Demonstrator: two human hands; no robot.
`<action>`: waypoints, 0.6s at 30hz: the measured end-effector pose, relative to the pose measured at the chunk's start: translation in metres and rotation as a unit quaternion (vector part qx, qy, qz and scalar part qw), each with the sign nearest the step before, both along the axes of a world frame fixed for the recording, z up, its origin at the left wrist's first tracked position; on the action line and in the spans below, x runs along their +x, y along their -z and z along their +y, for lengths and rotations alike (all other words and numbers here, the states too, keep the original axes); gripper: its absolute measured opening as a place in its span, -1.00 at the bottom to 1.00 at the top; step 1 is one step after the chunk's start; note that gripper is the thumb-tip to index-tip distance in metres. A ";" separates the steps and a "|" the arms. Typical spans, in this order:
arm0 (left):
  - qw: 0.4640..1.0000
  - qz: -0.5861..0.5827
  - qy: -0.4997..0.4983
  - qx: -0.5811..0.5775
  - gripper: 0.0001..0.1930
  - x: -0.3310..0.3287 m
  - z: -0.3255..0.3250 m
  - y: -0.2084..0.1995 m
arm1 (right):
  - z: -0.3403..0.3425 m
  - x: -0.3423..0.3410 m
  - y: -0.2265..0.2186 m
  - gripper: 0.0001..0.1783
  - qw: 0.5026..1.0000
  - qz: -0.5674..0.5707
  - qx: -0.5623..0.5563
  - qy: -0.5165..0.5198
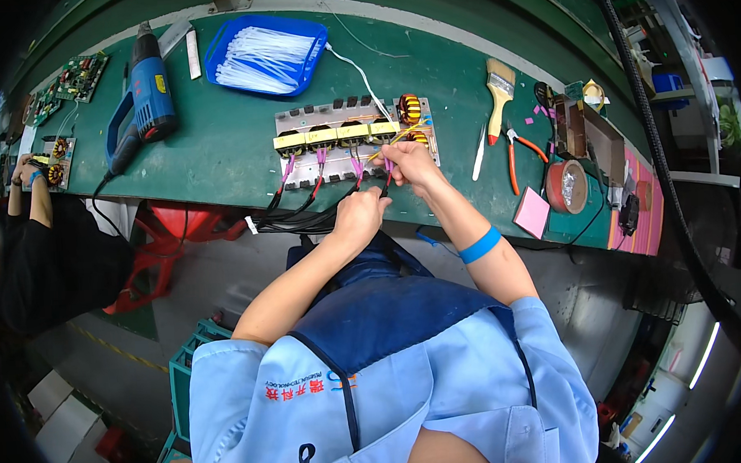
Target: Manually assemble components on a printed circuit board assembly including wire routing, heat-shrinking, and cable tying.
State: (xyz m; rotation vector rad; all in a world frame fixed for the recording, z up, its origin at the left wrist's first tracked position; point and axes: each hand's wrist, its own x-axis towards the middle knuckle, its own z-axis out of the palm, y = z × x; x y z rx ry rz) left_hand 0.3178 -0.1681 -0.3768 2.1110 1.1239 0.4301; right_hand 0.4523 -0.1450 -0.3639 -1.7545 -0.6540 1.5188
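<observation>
A circuit board (285,125) with a row of yellow-topped transformers (322,137) and copper-wound toroid coils (409,108) lies on the bench at its near edge. Wires with purple sleeves (321,157) run from the board into a bundle of black cables (290,222). At the rightmost of these leads, my left hand (359,218) is closed, its fingertips pinching the wire. Just above, my right hand (413,164) is closed beside the last transformer, close to a purple sleeve and a thin yellow wire. What exactly its fingertips grip is hidden.
Behind the board stands a blue tray (318,71) of white cable ties. A blue heat gun (152,100) lies left. To the right are a brush (498,99), tweezers (479,154), pliers (513,161), a tape roll (566,186) and pink notes (534,213). Another person (45,248) works far left.
</observation>
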 end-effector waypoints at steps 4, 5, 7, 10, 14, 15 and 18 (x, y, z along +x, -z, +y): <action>0.999 -0.020 0.007 -0.031 -0.79 0.000 0.001 0.002 | -0.002 0.002 -0.003 -0.78 1.000 -0.003 -0.013 -0.002; 0.999 -0.021 0.008 -0.026 -0.79 0.000 0.001 0.002 | -0.002 0.003 -0.003 -0.77 1.000 -0.013 -0.007 -0.016; 0.999 -0.025 0.003 -0.027 -0.78 -0.001 0.001 0.002 | -0.003 0.004 -0.004 -0.76 0.999 -0.024 -0.001 -0.030; 0.999 -0.023 0.004 -0.037 -0.80 -0.005 0.002 0.001 | -0.006 0.004 -0.008 -0.77 1.000 -0.010 0.003 -0.017; 0.999 -0.042 0.006 -0.006 -0.81 -0.013 -0.007 -0.003 | -0.021 -0.002 -0.028 -0.74 0.994 -0.070 0.068 0.047; 0.999 -0.039 0.009 -0.001 -0.76 -0.018 -0.012 -0.012 | -0.025 0.000 -0.029 -0.74 0.987 -0.089 0.121 0.061; 0.995 -0.095 0.005 0.013 -0.74 -0.042 -0.019 -0.035 | -0.027 -0.006 -0.035 -0.77 0.974 -0.108 0.186 0.066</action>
